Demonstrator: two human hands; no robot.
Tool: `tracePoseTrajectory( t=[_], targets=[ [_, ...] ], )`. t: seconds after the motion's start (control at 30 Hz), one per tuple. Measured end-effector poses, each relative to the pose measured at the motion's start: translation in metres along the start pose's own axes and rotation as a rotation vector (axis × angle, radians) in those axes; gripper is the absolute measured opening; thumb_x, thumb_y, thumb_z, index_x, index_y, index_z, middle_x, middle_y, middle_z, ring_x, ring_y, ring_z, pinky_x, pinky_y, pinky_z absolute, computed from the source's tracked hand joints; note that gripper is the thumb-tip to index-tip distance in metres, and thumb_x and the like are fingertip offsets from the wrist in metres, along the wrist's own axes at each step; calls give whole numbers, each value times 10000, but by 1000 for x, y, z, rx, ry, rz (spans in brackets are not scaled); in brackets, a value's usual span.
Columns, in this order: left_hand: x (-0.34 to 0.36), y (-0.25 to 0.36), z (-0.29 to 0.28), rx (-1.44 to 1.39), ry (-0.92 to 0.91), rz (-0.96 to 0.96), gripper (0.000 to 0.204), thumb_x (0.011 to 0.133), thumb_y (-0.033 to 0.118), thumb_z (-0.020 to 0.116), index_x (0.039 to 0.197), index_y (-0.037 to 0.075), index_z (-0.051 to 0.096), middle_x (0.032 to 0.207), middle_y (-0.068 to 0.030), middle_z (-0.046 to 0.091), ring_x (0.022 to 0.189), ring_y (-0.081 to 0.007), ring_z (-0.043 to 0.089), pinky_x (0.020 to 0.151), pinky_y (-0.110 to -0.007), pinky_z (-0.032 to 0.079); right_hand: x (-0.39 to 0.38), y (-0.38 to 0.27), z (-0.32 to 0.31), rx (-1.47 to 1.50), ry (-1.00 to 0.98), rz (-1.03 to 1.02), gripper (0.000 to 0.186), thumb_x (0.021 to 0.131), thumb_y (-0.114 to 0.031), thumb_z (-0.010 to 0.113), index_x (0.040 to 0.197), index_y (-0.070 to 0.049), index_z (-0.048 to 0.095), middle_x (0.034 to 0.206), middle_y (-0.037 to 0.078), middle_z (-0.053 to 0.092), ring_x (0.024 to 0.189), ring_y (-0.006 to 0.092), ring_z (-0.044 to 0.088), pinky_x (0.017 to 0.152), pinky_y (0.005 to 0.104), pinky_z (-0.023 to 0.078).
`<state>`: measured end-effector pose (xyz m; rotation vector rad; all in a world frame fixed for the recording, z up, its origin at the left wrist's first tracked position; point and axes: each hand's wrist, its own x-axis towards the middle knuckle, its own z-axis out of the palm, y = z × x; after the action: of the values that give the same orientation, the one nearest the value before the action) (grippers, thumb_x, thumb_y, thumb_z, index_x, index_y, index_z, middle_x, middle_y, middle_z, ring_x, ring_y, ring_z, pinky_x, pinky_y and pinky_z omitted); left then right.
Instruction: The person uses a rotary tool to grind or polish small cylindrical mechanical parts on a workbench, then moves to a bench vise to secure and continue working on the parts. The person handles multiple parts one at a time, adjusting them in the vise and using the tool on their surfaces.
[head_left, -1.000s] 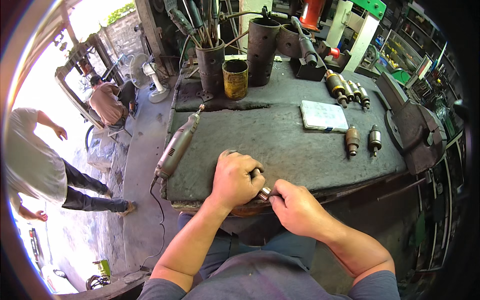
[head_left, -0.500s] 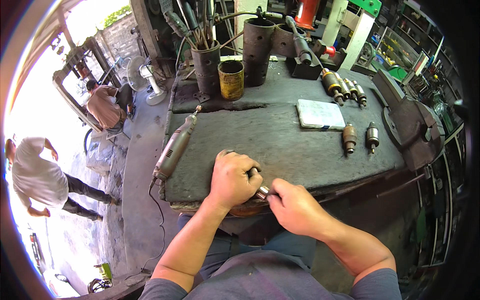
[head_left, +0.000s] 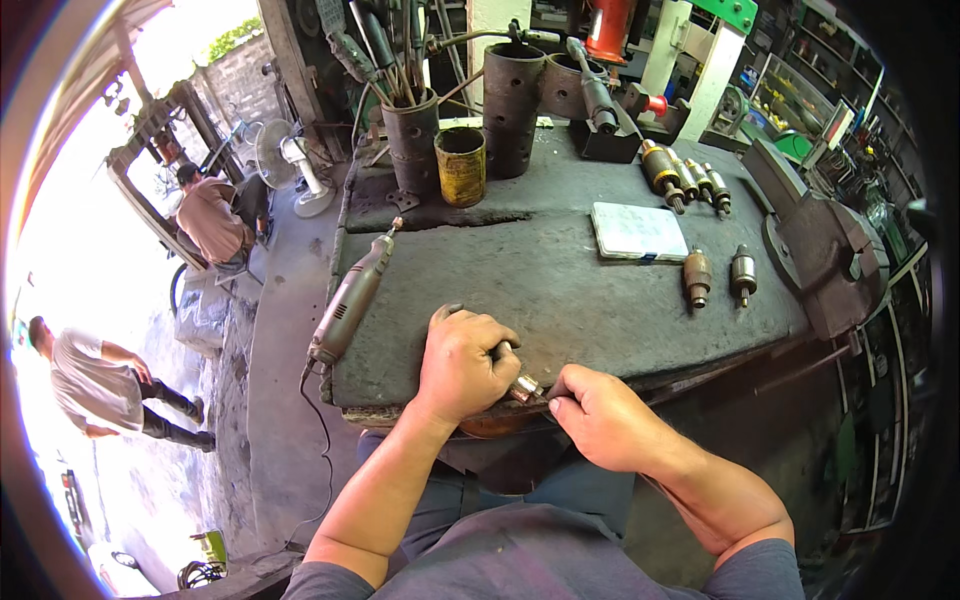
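Note:
My left hand [head_left: 466, 357] is wrapped round a small shiny cylindrical metal part [head_left: 524, 387] at the front edge of the workbench. The part's stepped end sticks out to the right, and the rest is hidden in my fist. Just right of that end, my right hand [head_left: 603, 412] is closed in a pinch, its fingertips beside the tip. What they hold, if anything, is too small to make out. A grey corded rotary tool [head_left: 350, 304] lies left of my hands. Two gear-ended cylindrical metal parts, one rusty [head_left: 698, 278] and one silver [head_left: 743, 275], stand to the right.
On the dark workbench [head_left: 450, 265] lie a flat white plastic case [head_left: 640, 232] and several cylindrical metal parts [head_left: 660, 175]. A bench vise [head_left: 835, 255] fills the right end. Tool-filled metal tubes [head_left: 411, 150] and a yellow can [head_left: 461, 168] stand behind. Two people are at left.
My right hand has drawn slightly right, showing more of the metal part's end. My left hand keeps its grip. At far left, the standing person has moved.

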<state>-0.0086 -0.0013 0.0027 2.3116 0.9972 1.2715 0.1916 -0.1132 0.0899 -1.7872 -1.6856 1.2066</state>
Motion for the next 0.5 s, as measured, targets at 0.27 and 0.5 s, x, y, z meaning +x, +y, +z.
tracePoseTrajectory(
  t=[0.27,0.5],
  targets=[
    [0,-1,0,7,2,7,102,805,48,729,845,88,814,805,-79,762,829,-334,712,970,-511,529,11,-10,4,-69,7,-75,206,1110,-153,647,1037,37,619,896,317,730,873,551,717,773,584,542],
    [0,-2,1,-3,-30,-10,100,805,47,722,839,86,808,797,-75,756,827,-332,709,978,-516,528,10,-9,5,-82,11,-57,190,1109,-141,649,1028,28,619,895,310,731,858,541,713,767,578,541]
  ],
)
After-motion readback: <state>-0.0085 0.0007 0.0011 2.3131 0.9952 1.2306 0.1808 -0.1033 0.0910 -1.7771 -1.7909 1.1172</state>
